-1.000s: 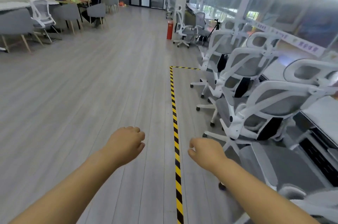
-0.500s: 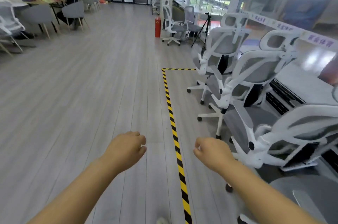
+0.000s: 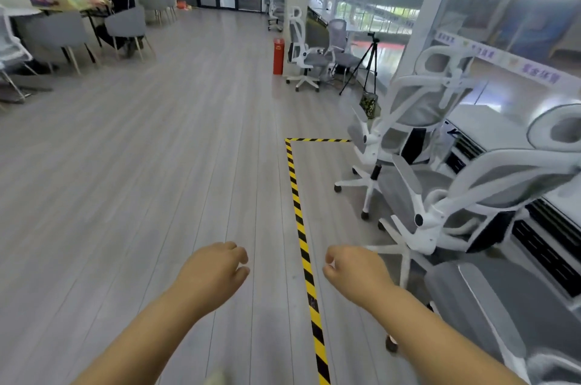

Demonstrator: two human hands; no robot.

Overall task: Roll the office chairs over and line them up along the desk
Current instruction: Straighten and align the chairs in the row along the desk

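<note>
My left hand (image 3: 217, 271) and right hand (image 3: 355, 271) hang over the grey plank floor (image 3: 125, 196), fingers loosely curled and holding nothing, one on either side of the yellow-and-black floor tape (image 3: 298, 221). To my right, white mesh office chairs (image 3: 418, 111) stand in a row beside the white worktop (image 3: 496, 130), backs towards it; the nearest grey seat (image 3: 490, 331) sits just right of my right forearm

left hand (image 3: 213, 268): forearm extended forward, fingers loosely curled, holding nothing | right hand (image 3: 353, 270): forearm extended forward, fingers loosely curled, holding nothing
</note>
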